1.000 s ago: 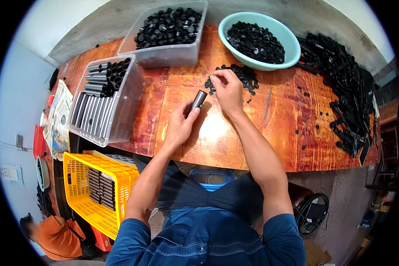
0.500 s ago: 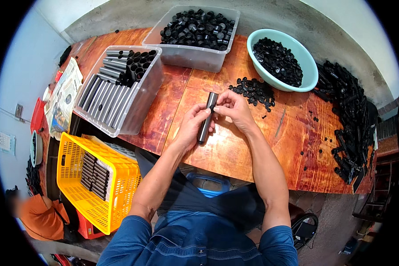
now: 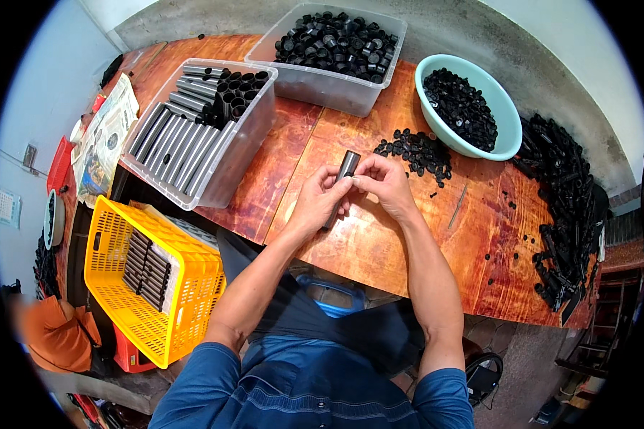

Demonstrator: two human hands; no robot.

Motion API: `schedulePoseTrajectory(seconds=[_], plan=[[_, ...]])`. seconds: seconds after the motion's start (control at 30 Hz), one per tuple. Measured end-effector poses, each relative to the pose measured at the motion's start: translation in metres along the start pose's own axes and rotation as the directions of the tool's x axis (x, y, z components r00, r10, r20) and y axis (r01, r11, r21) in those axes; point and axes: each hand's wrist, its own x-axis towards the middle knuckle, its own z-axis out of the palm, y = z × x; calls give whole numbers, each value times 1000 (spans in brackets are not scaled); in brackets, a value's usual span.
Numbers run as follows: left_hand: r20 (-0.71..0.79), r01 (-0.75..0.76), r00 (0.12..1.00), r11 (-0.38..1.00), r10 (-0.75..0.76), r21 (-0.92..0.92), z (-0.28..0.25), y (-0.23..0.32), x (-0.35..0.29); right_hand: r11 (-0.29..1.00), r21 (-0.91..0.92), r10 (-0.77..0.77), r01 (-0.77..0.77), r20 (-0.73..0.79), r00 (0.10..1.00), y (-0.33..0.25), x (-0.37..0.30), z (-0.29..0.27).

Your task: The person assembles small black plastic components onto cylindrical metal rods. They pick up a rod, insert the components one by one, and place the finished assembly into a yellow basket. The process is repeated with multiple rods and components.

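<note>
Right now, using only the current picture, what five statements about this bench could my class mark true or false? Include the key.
1. The left hand holds a dark tube. True.
2. The right hand is inside the pale blue bowl. False: it is at the tube.
3. The bowl contains small black parts. True.
4. The yellow crate stands on the table. False: it sits lower than the tabletop, at the person's left.
5. The bin of tubes is left of the bin of short black pieces. True.
</note>
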Motion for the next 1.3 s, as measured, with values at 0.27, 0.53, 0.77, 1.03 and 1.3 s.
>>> schedulePoseTrajectory(seconds=[0.27, 0.53, 0.77, 1.03, 1.3], plan=[[-26, 30, 999, 995, -33, -91, 4, 2, -1, 999, -10, -34, 34, 16, 999, 15, 3, -4], [-83, 45, 995, 987, -59, -156, 11, 1, 1, 991, -105, -85, 79, -54, 995, 8, 0, 10], [-89, 94, 991, 994, -98, -48, 11, 5, 0, 980, -132, -170, 146, -193, 966, 17, 5, 1], [119, 196, 978, 951, -171, -240, 15, 10, -9, 997, -44, -62, 57, -101, 993, 9, 4, -1], [222, 320, 941, 884, -255, -341, 14, 10, -12, 994, -96, -70, 60, -101, 992, 6, 2, -2]])
